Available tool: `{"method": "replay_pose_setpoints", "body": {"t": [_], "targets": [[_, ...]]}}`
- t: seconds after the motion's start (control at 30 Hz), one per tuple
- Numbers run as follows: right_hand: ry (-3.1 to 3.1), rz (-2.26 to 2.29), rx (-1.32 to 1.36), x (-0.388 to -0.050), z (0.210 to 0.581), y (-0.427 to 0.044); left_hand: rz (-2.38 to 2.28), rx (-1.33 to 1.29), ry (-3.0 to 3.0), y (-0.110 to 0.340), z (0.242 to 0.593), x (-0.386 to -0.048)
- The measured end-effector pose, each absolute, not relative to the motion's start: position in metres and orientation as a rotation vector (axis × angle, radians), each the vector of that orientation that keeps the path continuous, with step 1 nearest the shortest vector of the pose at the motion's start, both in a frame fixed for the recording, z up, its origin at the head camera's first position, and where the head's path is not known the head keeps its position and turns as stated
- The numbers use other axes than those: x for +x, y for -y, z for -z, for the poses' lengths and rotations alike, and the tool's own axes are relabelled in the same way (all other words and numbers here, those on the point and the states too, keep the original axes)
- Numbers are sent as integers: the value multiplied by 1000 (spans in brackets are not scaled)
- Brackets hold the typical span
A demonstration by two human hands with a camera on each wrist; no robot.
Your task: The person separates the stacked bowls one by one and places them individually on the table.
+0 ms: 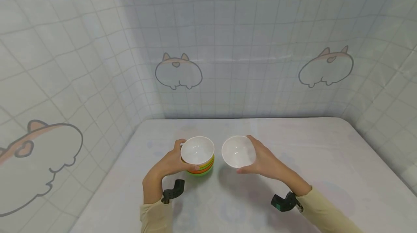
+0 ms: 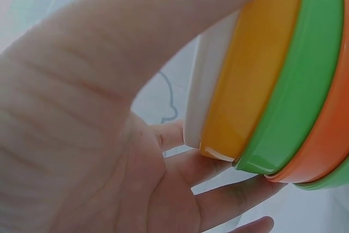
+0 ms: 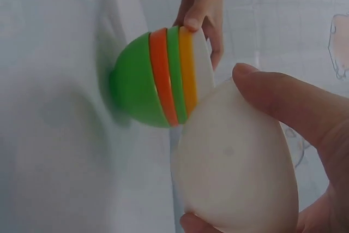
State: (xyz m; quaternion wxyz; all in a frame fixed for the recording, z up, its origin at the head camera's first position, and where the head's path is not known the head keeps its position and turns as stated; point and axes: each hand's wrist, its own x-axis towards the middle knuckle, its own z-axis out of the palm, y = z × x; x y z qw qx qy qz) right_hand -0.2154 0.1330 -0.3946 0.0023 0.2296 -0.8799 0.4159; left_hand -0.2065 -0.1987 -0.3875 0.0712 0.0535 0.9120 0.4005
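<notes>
A stack of nested bowls (image 1: 205,168) is upright on the table, green at the bottom, then orange, green, yellow and a white bowl (image 1: 197,149) on top. My left hand (image 1: 171,161) grips the stack's upper part, thumb on the near side and fingers round the far left. In the left wrist view, the fingers (image 2: 218,203) lie against the rims of the yellow bowl (image 2: 253,75) and the green one. To the right, my right hand (image 1: 264,159) holds another white bowl (image 1: 239,152) by its sides, above the table and apart from the stack in the head view.
The pale table (image 1: 325,160) spreads round both hands, with its back edge beyond the bowls. A grid-patterned curtain (image 1: 244,45) with cartoon animals hangs behind and at both sides. Black wrist mounts (image 1: 284,202) sit on both forearms.
</notes>
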Motion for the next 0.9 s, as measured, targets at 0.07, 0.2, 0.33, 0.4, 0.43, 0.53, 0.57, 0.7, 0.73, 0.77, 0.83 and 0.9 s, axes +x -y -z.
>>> {"method": "replay_pose_setpoints", "body": {"t": [0.07, 0.2, 0.33, 0.4, 0.43, 0.53, 0.57, 0.7, 0.73, 0.77, 0.83, 0.9], "targets": [[2765, -1306, 708, -216, 399, -136, -1212, 154, -2738, 199, 389, -207], [2767, -1327, 687, -214, 408, -139, -1217, 158, -2738, 200, 390, -207], [2764, -1361, 669, -213, 416, -141, -1219, 166, -2733, 200, 391, -208], [2760, -1374, 666, -213, 419, -142, -1219, 167, -2733, 200, 391, -208], [2756, -1377, 670, -213, 420, -143, -1218, 166, -2733, 200, 391, -208], [2758, -1380, 657, -214, 424, -144, -1211, 161, -2739, 199, 390, -207], [2763, -1381, 651, -214, 425, -144, -1208, 158, -2742, 199, 389, -207], [2786, -1388, 615, -217, 431, -144, -1207, 158, -2745, 198, 389, -206], [2789, -1395, 611, -217, 432, -144, -1206, 158, -2746, 198, 389, -206], [2793, -1400, 607, -218, 433, -143, -1209, 158, -2744, 198, 388, -206], [2794, -1411, 601, -218, 435, -143, -1201, 158, -2749, 198, 388, -205], [2795, -1414, 594, -218, 437, -142, -1193, 158, -2756, 198, 387, -204]]}}
